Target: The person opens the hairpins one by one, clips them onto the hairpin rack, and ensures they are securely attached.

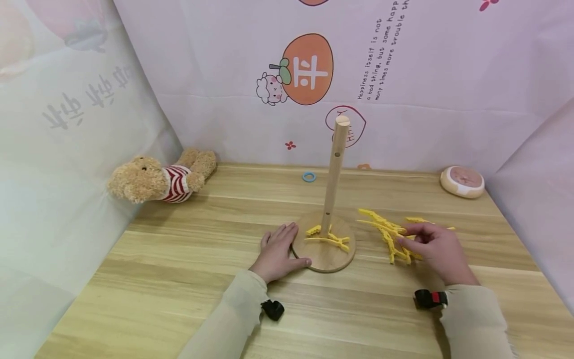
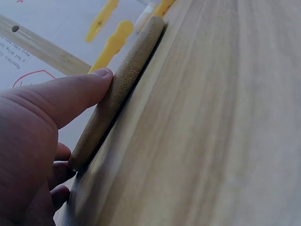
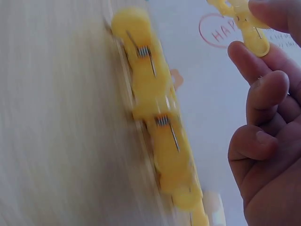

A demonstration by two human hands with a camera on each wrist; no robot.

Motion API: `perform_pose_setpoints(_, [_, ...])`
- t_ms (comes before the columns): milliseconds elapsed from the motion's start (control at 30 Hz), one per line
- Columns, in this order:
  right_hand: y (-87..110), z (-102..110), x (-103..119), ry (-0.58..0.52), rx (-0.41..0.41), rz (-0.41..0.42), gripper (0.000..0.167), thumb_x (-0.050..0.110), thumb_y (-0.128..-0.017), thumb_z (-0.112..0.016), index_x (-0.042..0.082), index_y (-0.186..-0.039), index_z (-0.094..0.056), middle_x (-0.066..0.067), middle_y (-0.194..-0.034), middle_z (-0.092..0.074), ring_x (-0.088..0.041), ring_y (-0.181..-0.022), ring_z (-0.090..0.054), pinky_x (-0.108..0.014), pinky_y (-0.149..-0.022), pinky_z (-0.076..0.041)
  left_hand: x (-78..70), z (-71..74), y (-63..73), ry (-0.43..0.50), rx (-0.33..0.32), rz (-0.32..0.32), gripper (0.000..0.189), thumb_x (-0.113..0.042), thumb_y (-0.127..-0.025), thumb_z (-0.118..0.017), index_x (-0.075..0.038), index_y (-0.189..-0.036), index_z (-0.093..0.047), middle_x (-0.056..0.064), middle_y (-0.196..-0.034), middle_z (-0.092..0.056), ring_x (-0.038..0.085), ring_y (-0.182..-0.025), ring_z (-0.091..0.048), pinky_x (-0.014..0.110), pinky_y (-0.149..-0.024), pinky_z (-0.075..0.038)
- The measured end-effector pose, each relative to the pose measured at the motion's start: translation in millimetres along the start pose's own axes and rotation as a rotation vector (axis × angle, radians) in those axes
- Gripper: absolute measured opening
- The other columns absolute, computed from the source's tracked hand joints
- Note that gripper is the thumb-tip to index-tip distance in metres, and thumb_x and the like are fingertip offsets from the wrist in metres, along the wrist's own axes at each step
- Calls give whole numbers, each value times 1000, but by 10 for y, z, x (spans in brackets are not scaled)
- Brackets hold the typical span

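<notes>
A wooden stand has a round base (image 1: 325, 262) and an upright post (image 1: 334, 174) with holes in it. My left hand (image 1: 279, 255) rests against the base's left edge; its straight thumb (image 2: 94, 87) touches the rim. A yellow spring clip (image 1: 329, 241) lies on the base by the post's foot. On the right, my right hand (image 1: 437, 247) pinches the end of another yellow spring clip (image 3: 254, 40) between thumb and forefinger. Below it several yellow clips (image 1: 387, 239) lie in a loose pile, their metal springs showing in the right wrist view.
A teddy bear (image 1: 177, 183) in a striped top lies at the left back. A small blue ring (image 1: 309, 176) sits near the table's back edge. At the right back corner stands a rounded white and pink object (image 1: 463, 182). Printed cloth (image 1: 215, 75) hangs around the table.
</notes>
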State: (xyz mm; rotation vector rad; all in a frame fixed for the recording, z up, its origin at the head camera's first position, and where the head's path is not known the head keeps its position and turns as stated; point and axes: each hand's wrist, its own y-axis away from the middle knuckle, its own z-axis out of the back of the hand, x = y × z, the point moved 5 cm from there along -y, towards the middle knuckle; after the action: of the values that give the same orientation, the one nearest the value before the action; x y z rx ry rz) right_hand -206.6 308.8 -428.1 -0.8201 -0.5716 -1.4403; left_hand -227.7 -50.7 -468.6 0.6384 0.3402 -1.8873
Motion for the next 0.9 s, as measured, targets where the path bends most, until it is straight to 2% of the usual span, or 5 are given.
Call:
perform_pose_setpoints(167, [-8,-100,80,-29,33,18,32,32,-85,-83,8,-104,-74,-1,-79,-67,-10,-65,-54,-24,-50,-46,11,-10,-2,-2,-2,0,97,-57,-86,-72,-9,-159,-29,4,-165,-24,26,-153,-14,57,-119,-1])
perform_pose_setpoints(467, [15,-196,176,-59,45,74,25,23,-83,-85,8,-101,-75,1,-85,-67,-9,-66,-52,-24,-50,-44,2,-7,-1,-3,-1,-1,97,-57,-86,-72,-9,-159,-29,4,-165,-24,26,-153,-14,57,-119,-1])
perform_pose_setpoints(700, [13,-315,227,-69,90,84,27,24,-83,-84,8,-103,-74,-5,-78,-61,-12,-63,-50,-25,-50,-43,-6,-1,7,8,4,2,96,-56,-87,-72,-9,-159,-29,4,-165,-24,25,-154,-13,57,-119,-1])
perform_pose_setpoints(900, [29,-386,254,-75,126,56,30,29,-84,-84,8,-103,-74,-7,-79,-59,-15,-64,-50,-26,-51,-43,-10,3,8,3,5,0,96,-56,-87,-72,-8,-158,-29,5,-165,-24,26,-153,-14,57,-119,-1])
